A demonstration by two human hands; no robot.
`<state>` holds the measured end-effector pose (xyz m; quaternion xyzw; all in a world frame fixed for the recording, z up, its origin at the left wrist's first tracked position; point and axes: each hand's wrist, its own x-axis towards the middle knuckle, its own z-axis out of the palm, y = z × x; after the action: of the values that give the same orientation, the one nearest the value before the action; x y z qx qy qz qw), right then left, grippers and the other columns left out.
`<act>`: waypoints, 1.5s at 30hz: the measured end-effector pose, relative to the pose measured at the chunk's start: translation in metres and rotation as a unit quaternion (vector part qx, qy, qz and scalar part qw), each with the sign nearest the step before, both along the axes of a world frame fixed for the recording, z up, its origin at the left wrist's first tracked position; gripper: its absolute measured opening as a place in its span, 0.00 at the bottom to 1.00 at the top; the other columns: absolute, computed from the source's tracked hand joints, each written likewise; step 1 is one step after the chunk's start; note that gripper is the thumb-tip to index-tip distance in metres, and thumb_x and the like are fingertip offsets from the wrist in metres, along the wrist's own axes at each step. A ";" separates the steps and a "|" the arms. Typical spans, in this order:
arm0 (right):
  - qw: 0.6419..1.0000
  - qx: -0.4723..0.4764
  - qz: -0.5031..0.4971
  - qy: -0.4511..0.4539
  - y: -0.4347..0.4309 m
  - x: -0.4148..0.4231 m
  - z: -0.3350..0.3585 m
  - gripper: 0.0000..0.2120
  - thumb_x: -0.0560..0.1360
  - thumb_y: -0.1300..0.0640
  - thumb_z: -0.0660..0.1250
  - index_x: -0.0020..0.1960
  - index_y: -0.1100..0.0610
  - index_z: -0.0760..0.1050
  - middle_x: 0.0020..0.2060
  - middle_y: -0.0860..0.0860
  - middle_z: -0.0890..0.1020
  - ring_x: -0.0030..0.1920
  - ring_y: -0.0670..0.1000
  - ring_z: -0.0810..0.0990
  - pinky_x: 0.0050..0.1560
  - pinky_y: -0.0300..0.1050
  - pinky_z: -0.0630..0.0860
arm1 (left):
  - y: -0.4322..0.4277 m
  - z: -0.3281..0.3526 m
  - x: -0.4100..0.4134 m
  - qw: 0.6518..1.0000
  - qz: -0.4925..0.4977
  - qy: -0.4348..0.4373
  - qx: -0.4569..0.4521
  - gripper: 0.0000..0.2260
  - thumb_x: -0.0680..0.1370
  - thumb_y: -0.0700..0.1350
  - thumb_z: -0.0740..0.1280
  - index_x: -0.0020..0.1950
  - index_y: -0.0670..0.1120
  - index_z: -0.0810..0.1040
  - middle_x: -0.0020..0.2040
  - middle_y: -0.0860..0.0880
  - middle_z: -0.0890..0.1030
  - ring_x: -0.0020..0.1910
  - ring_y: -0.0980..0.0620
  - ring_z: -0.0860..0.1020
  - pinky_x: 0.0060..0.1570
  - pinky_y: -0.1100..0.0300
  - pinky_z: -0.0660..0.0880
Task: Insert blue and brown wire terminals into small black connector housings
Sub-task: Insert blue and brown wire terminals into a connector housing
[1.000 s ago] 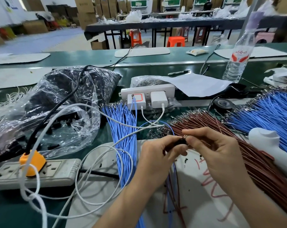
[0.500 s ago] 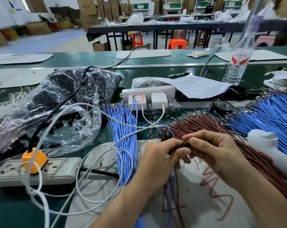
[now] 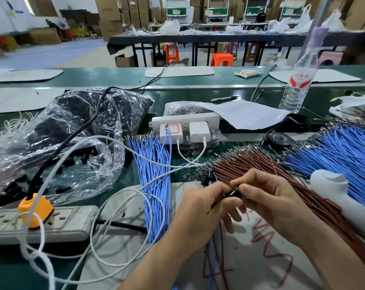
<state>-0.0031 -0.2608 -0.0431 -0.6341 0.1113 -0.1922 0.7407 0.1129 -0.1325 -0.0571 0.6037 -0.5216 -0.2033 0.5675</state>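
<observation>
Green bench (image 3: pixel 133 178), warehouse behind, wire bundles everywhere. Left hand (image 3: pixel 202 212) pinches the black connector housing (image 3: pixel 235 194) mid-bench; right hand (image 3: pixel 271 204) pinches a brown wire (image 3: pixel 230 185) at its mouth. The wire is probably light and floppy with a bendable terminal, so grip just behind the crimp.

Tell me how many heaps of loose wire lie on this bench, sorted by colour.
Blue heaps: 2, the left blue heap and the right blue heap.
Brown heaps: 1, the brown heap.
Total: 3.
</observation>
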 end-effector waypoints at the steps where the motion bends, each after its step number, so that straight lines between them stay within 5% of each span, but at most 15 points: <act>1: 1.000 -0.017 -0.002 0.003 0.000 -0.001 0.001 0.20 0.62 0.43 0.79 0.44 0.57 0.82 0.34 0.56 0.81 0.34 0.52 0.78 0.39 0.40 0.78 | 0.000 0.000 -0.001 1.000 -0.005 0.001 0.003 0.03 0.78 0.41 0.67 0.46 0.43 0.79 0.36 0.48 0.83 0.28 0.54 0.81 0.34 0.64 0.77; 6: 0.999 -0.022 -0.028 -0.019 0.006 0.001 0.004 0.02 0.71 0.58 0.71 0.41 0.55 0.82 0.32 0.55 0.79 0.33 0.51 0.77 0.37 0.41 0.77 | 0.000 0.001 -0.001 1.000 0.010 -0.001 -0.007 0.02 0.79 0.40 0.66 0.47 0.43 0.78 0.35 0.47 0.83 0.27 0.54 0.80 0.34 0.63 0.77; 11: 0.991 -0.026 -0.111 -0.076 0.006 0.002 0.003 0.07 0.70 0.62 0.65 0.39 0.54 0.80 0.29 0.54 0.76 0.31 0.51 0.75 0.35 0.41 0.76 | -0.001 0.000 -0.003 0.998 0.040 0.004 -0.038 0.03 0.79 0.47 0.63 0.51 0.51 0.72 0.39 0.54 0.84 0.35 0.56 0.82 0.43 0.58 0.79; 13: 0.989 -0.002 -0.109 -0.103 0.004 0.001 0.005 0.01 0.71 0.59 0.70 0.41 0.55 0.79 0.30 0.54 0.76 0.32 0.51 0.76 0.36 0.41 0.77 | -0.001 0.000 -0.002 0.997 0.051 0.019 -0.045 0.06 0.80 0.42 0.64 0.51 0.54 0.71 0.44 0.52 0.85 0.40 0.56 0.83 0.46 0.60 0.79; 18: 0.989 -0.016 -0.098 -0.107 0.006 0.001 0.005 0.18 0.61 0.46 0.79 0.45 0.53 0.82 0.35 0.54 0.83 0.37 0.50 0.82 0.43 0.39 0.79 | -0.001 0.002 0.000 0.995 0.074 0.025 -0.065 0.12 0.77 0.35 0.67 0.50 0.53 0.76 0.49 0.51 0.84 0.52 0.54 0.82 0.56 0.59 0.77; 26: 0.992 -0.019 -0.068 -0.104 0.015 0.001 0.010 0.14 0.63 0.47 0.79 0.43 0.55 0.82 0.34 0.53 0.83 0.35 0.49 0.81 0.39 0.39 0.79 | -0.002 0.003 -0.001 0.995 0.064 0.018 -0.067 0.16 0.76 0.34 0.67 0.49 0.57 0.74 0.55 0.47 0.83 0.56 0.58 0.80 0.55 0.64 0.76; 29: 0.992 -0.050 -0.083 -0.086 0.017 0.001 0.013 0.03 0.67 0.58 0.75 0.41 0.54 0.82 0.35 0.53 0.83 0.36 0.50 0.81 0.40 0.39 0.79 | -0.003 0.001 0.000 0.996 0.067 0.002 -0.064 0.16 0.77 0.35 0.67 0.48 0.58 0.75 0.53 0.48 0.84 0.54 0.59 0.81 0.53 0.66 0.76; 35: 0.969 -0.199 -0.138 -0.052 0.021 0.002 0.013 0.09 0.70 0.71 0.70 0.42 0.58 0.79 0.33 0.54 0.82 0.33 0.47 0.80 0.37 0.35 0.77 | -0.004 -0.005 0.002 0.994 0.084 -0.042 -0.056 0.08 0.76 0.40 0.68 0.54 0.45 0.78 0.47 0.50 0.84 0.49 0.57 0.82 0.49 0.58 0.79; 41: 0.941 -0.296 -0.166 0.006 0.021 0.001 0.011 0.11 0.70 0.71 0.70 0.41 0.56 0.79 0.36 0.49 0.84 0.35 0.45 0.82 0.39 0.32 0.77 | -0.005 -0.005 0.003 0.991 0.087 -0.097 -0.039 0.10 0.74 0.38 0.72 0.54 0.42 0.80 0.41 0.50 0.84 0.40 0.57 0.83 0.45 0.56 0.80; 45: 0.951 -0.272 -0.145 0.010 0.016 -0.003 0.014 0.09 0.70 0.70 0.71 0.41 0.57 0.81 0.34 0.51 0.84 0.33 0.45 0.82 0.36 0.33 0.77 | -0.003 -0.003 0.001 0.997 0.063 -0.015 -0.041 0.08 0.74 0.37 0.71 0.49 0.44 0.74 0.39 0.54 0.83 0.33 0.56 0.83 0.39 0.59 0.81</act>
<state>-0.0057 -0.2444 -0.0289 -0.7902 0.1529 -0.3146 0.5032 0.1141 -0.1357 -0.0604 0.6145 -0.4987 -0.1366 0.5958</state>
